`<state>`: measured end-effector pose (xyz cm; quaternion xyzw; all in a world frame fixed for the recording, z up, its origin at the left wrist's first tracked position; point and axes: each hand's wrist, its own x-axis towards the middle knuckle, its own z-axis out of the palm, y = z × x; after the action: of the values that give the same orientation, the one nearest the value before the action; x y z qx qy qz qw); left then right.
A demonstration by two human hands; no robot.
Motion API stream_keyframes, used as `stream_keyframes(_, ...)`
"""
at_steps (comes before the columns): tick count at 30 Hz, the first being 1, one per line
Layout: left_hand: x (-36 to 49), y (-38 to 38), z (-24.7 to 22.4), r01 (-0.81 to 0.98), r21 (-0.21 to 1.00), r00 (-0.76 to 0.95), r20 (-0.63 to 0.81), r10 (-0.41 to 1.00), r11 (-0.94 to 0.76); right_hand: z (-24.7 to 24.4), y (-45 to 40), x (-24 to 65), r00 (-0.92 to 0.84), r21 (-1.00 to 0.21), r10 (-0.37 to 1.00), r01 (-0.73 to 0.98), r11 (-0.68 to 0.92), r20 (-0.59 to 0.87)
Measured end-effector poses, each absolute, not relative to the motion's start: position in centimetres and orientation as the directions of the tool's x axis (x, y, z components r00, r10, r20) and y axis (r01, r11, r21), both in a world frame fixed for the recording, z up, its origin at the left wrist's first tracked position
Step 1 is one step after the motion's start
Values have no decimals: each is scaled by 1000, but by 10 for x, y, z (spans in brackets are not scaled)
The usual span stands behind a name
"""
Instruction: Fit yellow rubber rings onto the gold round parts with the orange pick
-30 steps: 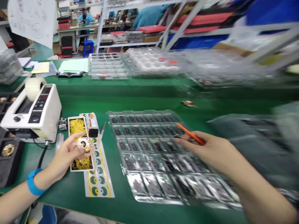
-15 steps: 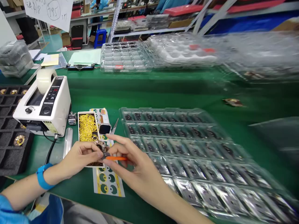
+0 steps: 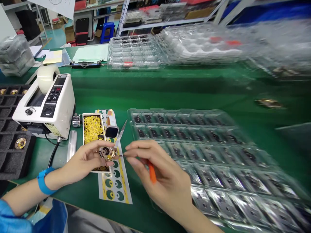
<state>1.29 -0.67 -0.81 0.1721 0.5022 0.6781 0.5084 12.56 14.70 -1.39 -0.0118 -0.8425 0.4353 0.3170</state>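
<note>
My left hand (image 3: 93,158) holds a round gold-and-black part (image 3: 106,153), like a small watch case, between thumb and fingers. It hovers over the lower end of a narrow white box (image 3: 84,129), which contains yellow rings (image 3: 92,127). To the right, my right hand (image 3: 160,174) is apart from the round part, its fingers bent together. An orange stick-like tool (image 3: 152,173) is tucked in its palm; its working end is hidden. Beneath the hands lies a sticker sheet (image 3: 115,191) with rows of yellow and cut-out shapes. Pointed tweezers or a blade (image 3: 121,131) lie beside it.
A white tape dispenser (image 3: 64,106) stands left, beside a black foam tray (image 3: 14,161) with gold parts. A clear compartment tray (image 3: 179,124) of dark and metallic parts fills the right. Stacked clear trays (image 3: 136,53) line the back shelf. A clear strip (image 3: 72,145) lies near the dispenser.
My right hand has drawn away to the right from the round part, and the orange tool has swung from level to steep in the palm. The round part now faces up.
</note>
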Motion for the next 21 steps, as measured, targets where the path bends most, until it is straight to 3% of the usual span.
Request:
stream_keyframes(3,16,-7,-11,-467,884,-433,-224,873,-5,-17,149,121,-885,-942,403,-102,321,233)
stream_keyframes(7,19,-8,-14,-403,915,-442,-218,870,24,-22,153,117,-929,-993,369,56,108,-12)
stream_keyframes(13,21,-10,-14,-319,943,-434,-239,869,99,-20,151,117,-938,-996,344,71,55,-48)
stream_keyframes(21,22,-11,-15,-253,957,-439,-242,865,139,-19,149,116,-933,-991,358,76,109,-32)
